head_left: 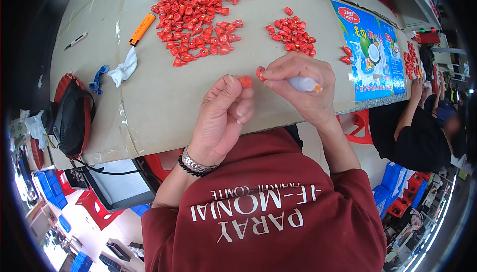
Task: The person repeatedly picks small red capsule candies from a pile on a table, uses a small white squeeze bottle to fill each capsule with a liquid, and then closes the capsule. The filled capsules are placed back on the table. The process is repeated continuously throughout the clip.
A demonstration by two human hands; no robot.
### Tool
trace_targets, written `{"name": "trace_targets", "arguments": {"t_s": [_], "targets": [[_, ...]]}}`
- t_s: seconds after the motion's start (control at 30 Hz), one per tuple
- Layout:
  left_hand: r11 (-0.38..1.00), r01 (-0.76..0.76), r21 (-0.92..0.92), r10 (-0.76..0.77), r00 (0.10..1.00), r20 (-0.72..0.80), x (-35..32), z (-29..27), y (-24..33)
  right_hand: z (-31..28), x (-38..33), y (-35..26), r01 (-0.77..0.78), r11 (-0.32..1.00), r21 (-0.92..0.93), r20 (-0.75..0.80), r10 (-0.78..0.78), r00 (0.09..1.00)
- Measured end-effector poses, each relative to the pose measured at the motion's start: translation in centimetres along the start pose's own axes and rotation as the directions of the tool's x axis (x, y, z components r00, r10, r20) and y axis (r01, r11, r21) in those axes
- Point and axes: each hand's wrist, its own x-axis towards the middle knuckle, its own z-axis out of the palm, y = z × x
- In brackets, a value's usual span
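My left hand [224, 108] pinches a small round red piece [246, 81] between thumb and fingertips. Just to its right, a second small red piece [260, 73] sits at the thumb and fingertip of my right hand [310, 85]. That same hand also grips a small whitish squeeze bottle [301, 83] with an orange tip, lying across the palm. The two red pieces are close together but apart. Beyond my hands lies a large pile of red pieces [191, 11], many with a pointed end. A smaller pile of red pieces [293, 31] lies to its right.
An orange-and-black marker-like tool [142, 29], crumpled white tissue [124, 67], a blue band [98, 80] and a black-and-red bag [74, 115] are on the table [164, 108] at left. At right lies a blue printed sheet [372, 53]. A co-worker in black [422, 133] sits farther right.
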Motion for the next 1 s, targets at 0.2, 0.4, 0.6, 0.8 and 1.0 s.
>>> {"name": "trace_targets", "arguments": {"t_s": [0.2, 0.4, 0.6, 0.8, 1.0], "targets": [[0.997, -0.019, 0.079, 0.021, 0.999, -0.033, 0.0, 0.3, 0.1, -0.1, -0.1, 0.0, 0.3, 0.921, -0.25, 0.1, -0.284, 0.954], [0.979, -0.049, 0.199, 0.057, 0.998, -0.032, -0.2, 0.8, 0.3, -0.2, 0.0, -0.3, 0.45, 0.813, -0.37, 0.198, -0.404, 0.893], [0.966, -0.069, 0.248, 0.075, 0.997, -0.017, -0.3, 0.6, 0.2, -0.1, 0.3, -0.2, 0.53, 0.742, -0.41, 0.215, -0.486, 0.847], [0.952, -0.076, 0.296, 0.1, 0.993, -0.067, -0.5, 1.1, 0.2, -0.4, 0.4, -0.3, 0.618, 0.668, -0.415, 0.32, -0.529, 0.786], [0.963, -0.023, 0.267, 0.05, 0.994, -0.093, -0.3, 0.7, 0.0, -0.5, 0.9, 0.5, 0.64, 0.694, -0.329, 0.355, -0.538, 0.765]]}}
